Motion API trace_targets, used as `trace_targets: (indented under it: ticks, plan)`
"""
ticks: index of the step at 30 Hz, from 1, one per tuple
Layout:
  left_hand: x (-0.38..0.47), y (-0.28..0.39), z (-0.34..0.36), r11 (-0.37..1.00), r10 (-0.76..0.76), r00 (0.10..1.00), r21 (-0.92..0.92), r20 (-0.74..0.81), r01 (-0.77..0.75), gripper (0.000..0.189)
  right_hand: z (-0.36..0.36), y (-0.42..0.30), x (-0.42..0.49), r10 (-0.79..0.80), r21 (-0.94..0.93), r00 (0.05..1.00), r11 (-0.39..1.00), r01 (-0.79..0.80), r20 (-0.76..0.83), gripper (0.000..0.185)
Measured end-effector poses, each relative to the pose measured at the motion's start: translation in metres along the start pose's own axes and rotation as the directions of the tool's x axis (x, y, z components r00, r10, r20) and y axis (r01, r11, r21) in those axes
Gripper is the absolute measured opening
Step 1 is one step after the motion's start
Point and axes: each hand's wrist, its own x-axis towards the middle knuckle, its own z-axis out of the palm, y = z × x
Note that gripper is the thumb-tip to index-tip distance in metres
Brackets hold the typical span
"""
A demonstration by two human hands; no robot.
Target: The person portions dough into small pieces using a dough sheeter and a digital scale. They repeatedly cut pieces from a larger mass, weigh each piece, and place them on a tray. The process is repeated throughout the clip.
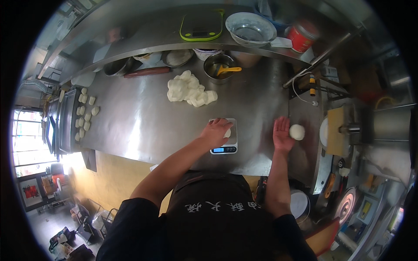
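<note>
My left hand [215,132] is over a white digital kitchen scale [232,138] with a lit display. Its fingers and thumb curl around a small dough piece [228,133], mostly hidden beneath the hand. To the right, my right hand [282,133] lies palm up with fingers extended and nothing in the palm. A round dough ball [297,132] sits just to the right of that hand, close to its edge. Beyond the scale, a large lumpy mass of dough [189,89] rests on the stainless steel table [147,124].
Several small dough pieces [87,116] stand at the table's left end. Toward the back are a brown rolling pin [147,72] and a metal pot [209,72] with a yellow-handled brush [230,69]. A steel shelf [140,39] overhangs the back, carrying a green-rimmed scale [200,26] and a bowl [250,29].
</note>
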Motion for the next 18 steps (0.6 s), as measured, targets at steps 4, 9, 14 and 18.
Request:
trace_targets:
  ticks: [4, 9, 14, 18]
  plan:
    - [0.007, -0.002, 0.017, 0.999, 0.007, 0.999, 0.032, 0.041, -0.009, 0.066, 0.004, 0.001, -0.028, 0.086, 0.087, 0.945, 0.989, -0.120, 0.317, 0.034]
    - [0.017, -0.013, 0.045, 0.995, -0.015, 0.994, 0.103, 0.108, 0.003, 0.066, 0.013, 0.016, -0.099, 0.112, -0.210, 0.980, 0.975, -0.076, 0.163, 0.037]
    - [0.021, -0.025, 0.023, 0.997, 0.075, 0.997, 0.020, 0.003, -0.076, 0.059, -0.011, 0.022, -0.140, 0.130, -0.610, 0.991, 0.789, -0.078, 0.042, 0.047]
    - [-0.025, -0.056, -0.098, 0.788, -0.245, 0.912, -0.616, -0.330, -0.010, 0.051, -0.029, 0.018, -0.148, 0.081, -0.693, 0.994, 0.712, -0.109, -0.073, 0.041]
